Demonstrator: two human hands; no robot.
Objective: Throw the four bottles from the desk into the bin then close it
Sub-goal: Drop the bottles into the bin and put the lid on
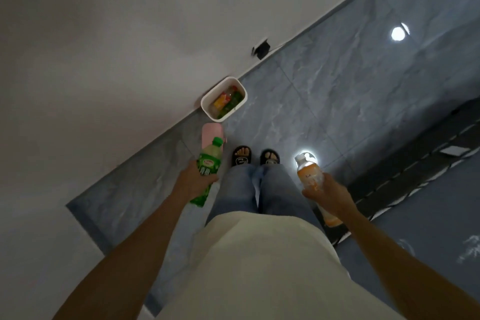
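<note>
Head view is showing the left hand (193, 179) gripping a green-labelled plastic bottle (207, 171) and the right hand (328, 193) gripping an orange-labelled clear bottle (310, 176) at lower centre, so stepping closer to the open white rectangular bin (207, 109) above centre, already holding bottles, before dropping each seems wise.

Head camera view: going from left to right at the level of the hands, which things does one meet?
Left hand → green bottle → jeans → orange bottle → right hand.
</note>
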